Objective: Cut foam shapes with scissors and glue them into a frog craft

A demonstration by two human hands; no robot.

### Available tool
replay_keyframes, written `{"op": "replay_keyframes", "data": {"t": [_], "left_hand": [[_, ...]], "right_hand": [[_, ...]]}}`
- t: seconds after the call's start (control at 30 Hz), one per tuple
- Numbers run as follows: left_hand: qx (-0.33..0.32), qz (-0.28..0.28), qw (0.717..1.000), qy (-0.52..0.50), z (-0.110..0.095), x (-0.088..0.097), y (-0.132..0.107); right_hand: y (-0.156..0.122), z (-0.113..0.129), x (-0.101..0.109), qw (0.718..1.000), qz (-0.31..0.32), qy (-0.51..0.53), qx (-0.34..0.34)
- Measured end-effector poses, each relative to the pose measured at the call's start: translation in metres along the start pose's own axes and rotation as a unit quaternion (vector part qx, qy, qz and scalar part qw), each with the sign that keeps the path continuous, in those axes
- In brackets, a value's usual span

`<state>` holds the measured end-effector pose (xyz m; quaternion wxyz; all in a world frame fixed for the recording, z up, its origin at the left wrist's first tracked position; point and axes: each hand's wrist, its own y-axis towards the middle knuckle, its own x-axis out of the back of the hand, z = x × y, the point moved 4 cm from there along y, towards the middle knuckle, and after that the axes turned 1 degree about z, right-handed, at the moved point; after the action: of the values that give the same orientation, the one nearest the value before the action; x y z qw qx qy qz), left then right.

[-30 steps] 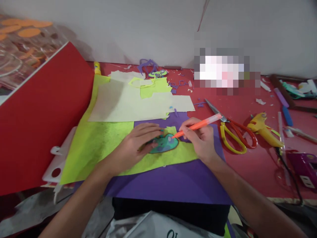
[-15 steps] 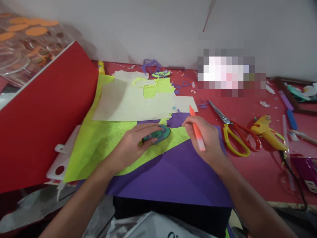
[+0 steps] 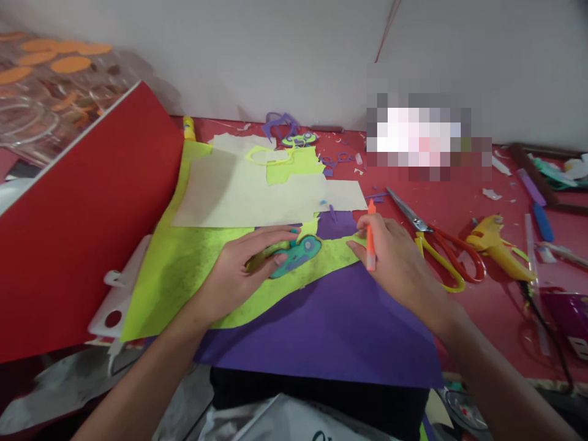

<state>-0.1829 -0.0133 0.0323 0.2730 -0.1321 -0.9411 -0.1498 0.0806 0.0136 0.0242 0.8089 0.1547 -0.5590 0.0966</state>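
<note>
Resting its thumb on the left end of the cutout (image 3: 301, 252), the left hand (image 3: 234, 269) sits at the centre of the frame, unclenched, fingers extended past the upper edge. I cannot tell how firmly it presses. The cutout is teal, with a pale round spot near its right end; it lies slantwise on the green sheet (image 3: 184, 282), right end higher in my view.

The right hand (image 3: 397, 257), right of centre, grasps the marker (image 3: 371, 239). I read the marker as near-vertical in the frame, tip at the top, apart from the cutout. The thumb and index finger are at the green sheet's right end; I cannot confirm whether they also pinch it.

Layers: the green sheet overlaps the purple sheet (image 3: 321, 343), which extends across the lower centre. The pale sheet (image 3: 243, 202) lies over the green sheet, upper centre.

Adjacent items: on the table (image 3: 459, 196), I locate the scissors (image 3: 416, 222) just beside the right hand, blades toward the upper left. The glue gun (image 3: 498, 245) lies farther right. The red board (image 3: 101, 214) slants across the left of the frame.
</note>
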Motion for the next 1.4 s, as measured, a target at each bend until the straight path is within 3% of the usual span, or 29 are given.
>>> {"op": "replay_keyframes", "data": {"t": [0.1, 0.3, 0.5, 0.7, 0.9, 1.07, 1.2, 1.4], "left_hand": [[-0.010, 0.000, 0.999, -0.033, 0.001, 0.001, -0.002], [-0.016, 0.013, 0.999, -0.050, 0.003, -0.001, -0.002], [-0.017, 0.009, 0.998, -0.059, 0.008, -0.002, -0.003], [-0.001, 0.006, 0.996, -0.090, 0.008, -0.001, -0.002], [-0.015, 0.033, 0.994, -0.101, 0.004, -0.002, -0.002], [-0.050, 0.098, 0.989, -0.102, -0.001, -0.007, 0.000], [-0.061, 0.142, 0.984, -0.085, -0.005, -0.011, 0.001], [-0.064, 0.179, 0.980, -0.055, -0.003, -0.020, -0.001]], "right_hand": [[-0.006, -0.004, 0.003, 0.997, 0.032, 0.058, -0.027], [-0.002, -0.013, 0.004, 0.996, -0.006, 0.088, 0.002], [0.010, -0.031, -0.006, 0.988, -0.005, 0.149, -0.037], [0.005, -0.033, 0.004, 0.985, -0.003, 0.166, -0.053], [-0.020, -0.022, 0.031, 0.928, -0.022, 0.358, -0.102], [-0.051, -0.020, 0.041, 0.891, -0.032, 0.418, -0.175], [-0.075, -0.031, 0.032, 0.909, -0.029, 0.370, -0.190], [-0.089, -0.040, 0.014, 0.958, -0.019, 0.242, -0.152]]}}
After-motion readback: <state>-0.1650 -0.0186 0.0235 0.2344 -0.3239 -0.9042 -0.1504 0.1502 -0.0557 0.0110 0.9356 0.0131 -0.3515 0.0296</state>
